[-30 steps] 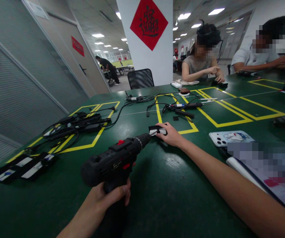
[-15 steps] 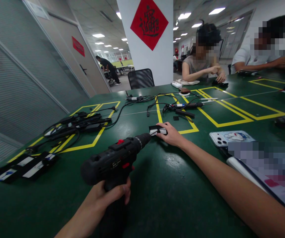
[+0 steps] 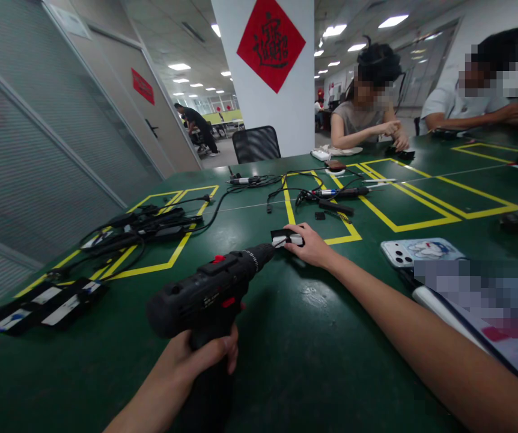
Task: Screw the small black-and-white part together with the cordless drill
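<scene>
My left hand is wrapped round the grip of a black cordless drill with red switches. The drill points forward and to the right, its chuck end close to a small black-and-white block on the green table. With fingers bent over the block's right part, my right hand holds it against the tabletop. A thin bit runs from the chuck to the block; whether its tip enters the block is too small to tell.
Black cables and dark pouches with white labels lie at left. Beyond my right hand are a pen-like electric screwdriver and small black pieces. A phone and a tablet-like screen lie at right. Two people sit across the table.
</scene>
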Available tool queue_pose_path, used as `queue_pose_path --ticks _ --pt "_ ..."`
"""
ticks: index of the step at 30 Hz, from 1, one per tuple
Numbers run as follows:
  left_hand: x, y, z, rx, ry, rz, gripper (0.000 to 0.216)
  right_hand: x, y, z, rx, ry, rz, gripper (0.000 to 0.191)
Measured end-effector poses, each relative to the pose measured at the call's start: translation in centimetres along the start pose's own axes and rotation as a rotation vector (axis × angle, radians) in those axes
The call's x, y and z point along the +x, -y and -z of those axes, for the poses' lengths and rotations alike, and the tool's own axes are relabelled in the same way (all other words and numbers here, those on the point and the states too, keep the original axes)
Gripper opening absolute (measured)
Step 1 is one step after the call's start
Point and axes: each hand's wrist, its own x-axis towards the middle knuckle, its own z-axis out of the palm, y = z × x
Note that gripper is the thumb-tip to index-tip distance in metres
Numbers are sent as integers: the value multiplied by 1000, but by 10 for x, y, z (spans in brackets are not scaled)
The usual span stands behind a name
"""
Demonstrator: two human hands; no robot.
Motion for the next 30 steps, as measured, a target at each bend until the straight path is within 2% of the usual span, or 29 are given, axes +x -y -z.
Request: queue_pose_path --ticks 5,15,30 --pt "-1 0 1 -20 -5 18 29 0 0 0 2 -5 4 50" --pt "3 3 8 -2 93 10 26 -1 0 -1 1 -18 2 49" --pt "2 5 6 -3 49 26 26 0 3 0 -10 -23 7 47"
